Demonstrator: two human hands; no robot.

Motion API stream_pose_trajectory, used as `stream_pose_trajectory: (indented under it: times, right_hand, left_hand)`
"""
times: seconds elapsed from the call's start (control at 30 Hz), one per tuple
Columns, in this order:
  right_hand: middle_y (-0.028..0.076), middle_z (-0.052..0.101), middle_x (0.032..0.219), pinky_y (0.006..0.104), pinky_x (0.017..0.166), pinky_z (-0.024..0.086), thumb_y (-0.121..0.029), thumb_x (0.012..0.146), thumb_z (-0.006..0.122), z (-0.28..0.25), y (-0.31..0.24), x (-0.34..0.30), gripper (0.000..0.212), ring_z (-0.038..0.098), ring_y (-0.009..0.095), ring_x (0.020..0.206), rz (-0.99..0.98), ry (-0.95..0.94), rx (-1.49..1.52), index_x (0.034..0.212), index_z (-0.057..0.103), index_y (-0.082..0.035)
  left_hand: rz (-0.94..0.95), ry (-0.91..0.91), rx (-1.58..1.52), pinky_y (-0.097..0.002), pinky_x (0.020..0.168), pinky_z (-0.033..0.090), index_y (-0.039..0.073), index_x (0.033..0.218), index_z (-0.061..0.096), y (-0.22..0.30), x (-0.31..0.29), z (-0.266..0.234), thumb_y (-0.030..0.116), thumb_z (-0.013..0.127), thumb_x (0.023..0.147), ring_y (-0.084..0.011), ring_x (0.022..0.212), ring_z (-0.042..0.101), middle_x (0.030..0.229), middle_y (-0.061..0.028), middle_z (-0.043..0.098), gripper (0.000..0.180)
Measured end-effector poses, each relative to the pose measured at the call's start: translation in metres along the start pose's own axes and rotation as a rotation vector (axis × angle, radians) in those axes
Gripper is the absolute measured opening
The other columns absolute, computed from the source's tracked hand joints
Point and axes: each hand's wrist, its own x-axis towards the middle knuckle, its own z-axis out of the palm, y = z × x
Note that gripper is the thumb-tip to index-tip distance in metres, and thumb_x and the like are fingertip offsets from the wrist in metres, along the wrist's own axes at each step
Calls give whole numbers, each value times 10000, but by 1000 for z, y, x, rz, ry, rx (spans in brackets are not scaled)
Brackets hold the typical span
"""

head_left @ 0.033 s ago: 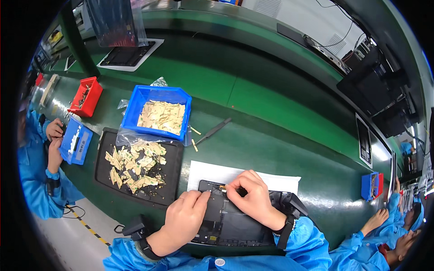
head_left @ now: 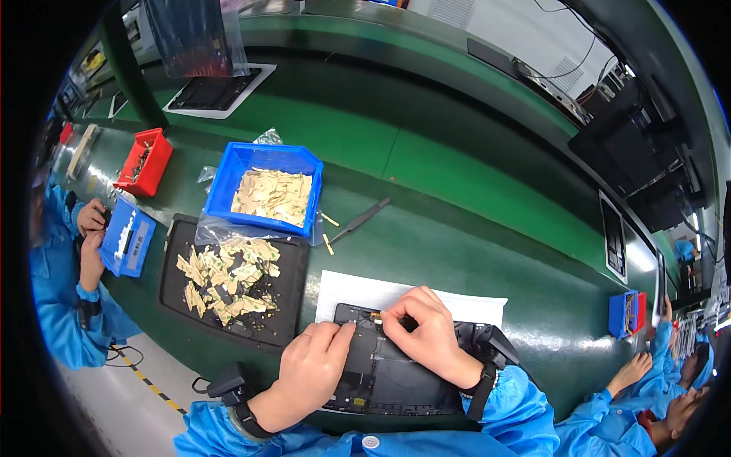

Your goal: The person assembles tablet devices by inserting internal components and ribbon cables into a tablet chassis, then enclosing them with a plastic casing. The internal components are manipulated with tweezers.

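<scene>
A black tablet housing lies on a white sheet at the table's near side. Over its left edge rests my left hand, fingers closed together and the thumb and index tips on the housing near its upper left corner. My right hand is pinched with its fingertips down at the housing's upper edge. Right at those tips shows a small orange-gold strip; whatever is inside the pinch is hidden by the fingers.
To the left, a black tray holds torn beige backing pieces. Behind it stands a blue bin of beige strips, with dark tweezers beside it. A red bin and a co-worker's hands at a blue box are farther left.
</scene>
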Motion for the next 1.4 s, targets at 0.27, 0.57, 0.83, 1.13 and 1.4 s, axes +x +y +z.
stream_pose_trajectory:
  times: [0.27,0.57,0.83,1.13,1.4]
  right_hand:
    - [63,586,690,331,623,438,-28,713,727,1,0,0,128,550,230,648,-14,13,-16,666,608,-32]
    - [57,583,690,340,635,432,-40,709,733,2,2,2,126,553,236,656,-31,17,-25,671,613,-43]
    - [37,580,715,349,652,430,-101,717,721,3,3,0,115,571,243,710,-23,3,-60,677,616,-75]
    - [58,574,691,354,631,438,-53,703,738,3,3,1,129,560,249,665,-66,20,-84,674,613,-57]
    - [54,568,697,354,622,444,-65,694,752,3,3,1,143,562,254,670,-106,21,-135,681,610,-68]
  left_hand:
    - [102,24,157,-323,589,439,64,977,680,0,1,0,46,689,683,-203,660,535,727,-36,463,295]
    - [104,7,176,-323,587,428,62,966,682,0,3,2,46,678,707,-201,664,530,719,-36,454,259]
    - [101,1,196,-324,587,416,65,967,678,1,3,1,54,681,715,-200,658,526,714,-37,447,252]
    - [102,-4,192,-329,580,412,66,969,677,1,3,2,58,682,729,-205,654,525,714,-41,447,240]
    - [69,-23,138,-336,588,425,71,972,672,2,5,3,60,681,736,-215,667,545,724,-46,463,236]
